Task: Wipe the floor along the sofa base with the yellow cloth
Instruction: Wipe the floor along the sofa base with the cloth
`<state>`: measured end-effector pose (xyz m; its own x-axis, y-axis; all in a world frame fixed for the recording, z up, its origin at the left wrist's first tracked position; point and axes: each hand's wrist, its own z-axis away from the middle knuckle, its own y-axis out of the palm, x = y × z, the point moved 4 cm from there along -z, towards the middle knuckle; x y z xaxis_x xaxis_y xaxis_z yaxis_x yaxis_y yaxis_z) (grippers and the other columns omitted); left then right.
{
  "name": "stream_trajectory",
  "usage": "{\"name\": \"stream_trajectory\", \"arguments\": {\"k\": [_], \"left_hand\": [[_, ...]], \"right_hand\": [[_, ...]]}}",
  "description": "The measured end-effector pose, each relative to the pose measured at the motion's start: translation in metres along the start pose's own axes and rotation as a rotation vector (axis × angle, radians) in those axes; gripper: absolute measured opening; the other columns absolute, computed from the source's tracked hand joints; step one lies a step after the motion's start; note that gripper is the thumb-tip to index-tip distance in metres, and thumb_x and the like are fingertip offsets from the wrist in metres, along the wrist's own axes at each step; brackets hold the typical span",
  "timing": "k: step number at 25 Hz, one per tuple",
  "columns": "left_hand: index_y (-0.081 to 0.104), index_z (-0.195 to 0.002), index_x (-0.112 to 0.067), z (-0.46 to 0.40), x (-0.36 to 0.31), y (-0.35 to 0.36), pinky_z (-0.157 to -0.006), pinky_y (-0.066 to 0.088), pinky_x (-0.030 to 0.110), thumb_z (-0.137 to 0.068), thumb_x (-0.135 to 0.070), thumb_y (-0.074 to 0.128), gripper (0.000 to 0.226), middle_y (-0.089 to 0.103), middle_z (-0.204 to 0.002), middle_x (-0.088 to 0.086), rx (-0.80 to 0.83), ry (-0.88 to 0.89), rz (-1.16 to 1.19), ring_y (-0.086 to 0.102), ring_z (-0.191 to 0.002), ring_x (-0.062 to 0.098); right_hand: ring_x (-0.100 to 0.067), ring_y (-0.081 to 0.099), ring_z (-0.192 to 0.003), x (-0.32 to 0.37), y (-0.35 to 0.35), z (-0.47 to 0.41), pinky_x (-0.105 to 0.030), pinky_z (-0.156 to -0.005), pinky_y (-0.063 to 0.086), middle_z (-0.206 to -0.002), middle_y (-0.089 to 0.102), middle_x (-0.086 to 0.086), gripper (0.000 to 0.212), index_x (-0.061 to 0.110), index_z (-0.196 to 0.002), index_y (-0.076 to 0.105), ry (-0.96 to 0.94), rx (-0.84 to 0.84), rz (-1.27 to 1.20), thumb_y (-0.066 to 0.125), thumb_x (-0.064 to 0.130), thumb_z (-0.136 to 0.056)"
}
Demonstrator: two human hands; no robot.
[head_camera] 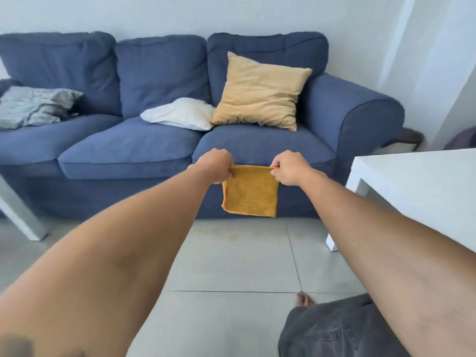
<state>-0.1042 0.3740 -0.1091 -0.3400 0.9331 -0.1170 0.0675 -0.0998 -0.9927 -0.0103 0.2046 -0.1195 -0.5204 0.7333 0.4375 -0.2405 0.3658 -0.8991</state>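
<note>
Holding the yellow cloth (pixel 250 193) up by its top corners, I pinch one corner in my left hand (pixel 215 164) and the other in my right hand (pixel 290 167), both closed tight on the fabric. It hangs folded and square in the air in front of the blue sofa (pixel 180 140), above the tiled floor (pixel 231 258). A white table (pixel 417 181) stands to my right.

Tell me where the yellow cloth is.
The yellow cloth hangs mid-frame, held at its top corners by the left hand and right hand, before the sofa.
</note>
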Motion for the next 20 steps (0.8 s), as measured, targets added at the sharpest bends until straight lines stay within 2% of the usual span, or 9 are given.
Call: {"name": "stream_trajectory", "arguments": {"k": [3, 8, 12, 15, 18, 20], "left_hand": [[0.068, -0.111, -0.012, 0.012, 0.073, 0.055, -0.072, 0.047, 0.036, -0.087, -0.022, 0.066, 0.026, 0.067, -0.107, 0.009, 0.102, -0.124, 0.017, 0.062, -0.101, 0.031], [0.069, -0.110, -0.010, 0.003, 0.173, 0.184, -0.078, 0.054, 0.037, -0.087, -0.019, 0.063, 0.025, 0.070, -0.106, 0.010, 0.301, -0.253, 0.023, 0.065, -0.099, 0.031], [0.066, -0.117, -0.013, -0.033, 0.232, 0.271, -0.079, 0.052, 0.033, -0.091, -0.019, 0.061, 0.027, 0.068, -0.113, 0.009, 0.364, -0.304, 0.058, 0.062, -0.105, 0.029], [0.067, -0.115, -0.012, -0.073, 0.271, 0.307, -0.074, 0.048, 0.033, -0.091, -0.017, 0.061, 0.025, 0.068, -0.114, 0.012, 0.329, -0.326, 0.052, 0.062, -0.105, 0.033], [0.067, -0.112, -0.011, -0.113, 0.302, 0.305, -0.082, 0.052, 0.040, -0.088, -0.012, 0.059, 0.025, 0.069, -0.112, 0.016, 0.142, -0.351, 0.046, 0.062, -0.106, 0.039], [0.066, -0.115, -0.013, -0.133, 0.315, 0.296, -0.084, 0.049, 0.042, -0.088, -0.014, 0.060, 0.027, 0.068, -0.114, 0.016, 0.018, -0.374, 0.062, 0.060, -0.107, 0.040]], "right_hand": [[-0.030, 0.064, -0.106, 0.032, 0.084, -0.029, -0.045, -0.098, 0.054, -0.110, 0.071, -0.008, 0.021, 0.026, -0.073, 0.065, -0.040, 0.170, -0.013, 0.063, 0.018, -0.093], [-0.032, 0.067, -0.102, 0.045, 0.254, -0.080, -0.041, -0.093, 0.056, -0.108, 0.073, -0.009, 0.013, 0.023, -0.081, 0.070, -0.016, 0.364, 0.002, 0.063, 0.016, -0.090], [-0.034, 0.066, -0.103, 0.037, 0.354, -0.128, -0.035, -0.089, 0.056, -0.109, 0.073, -0.009, 0.007, 0.022, -0.089, 0.070, 0.039, 0.394, 0.003, 0.063, 0.022, -0.091], [-0.033, 0.063, -0.113, 0.041, 0.398, -0.176, -0.035, -0.092, 0.051, -0.116, 0.072, -0.008, 0.010, 0.026, -0.099, 0.072, 0.048, 0.341, -0.017, 0.064, 0.024, -0.093], [-0.031, 0.059, -0.120, 0.061, 0.403, -0.222, -0.039, -0.098, 0.047, -0.116, 0.072, -0.008, 0.014, 0.026, -0.101, 0.072, -0.006, 0.215, -0.019, 0.061, 0.019, -0.095], [-0.030, 0.055, -0.123, 0.075, 0.397, -0.244, -0.042, -0.102, 0.045, -0.117, 0.071, -0.008, 0.016, 0.024, -0.103, 0.072, -0.043, 0.125, -0.043, 0.059, 0.017, -0.096]]}}
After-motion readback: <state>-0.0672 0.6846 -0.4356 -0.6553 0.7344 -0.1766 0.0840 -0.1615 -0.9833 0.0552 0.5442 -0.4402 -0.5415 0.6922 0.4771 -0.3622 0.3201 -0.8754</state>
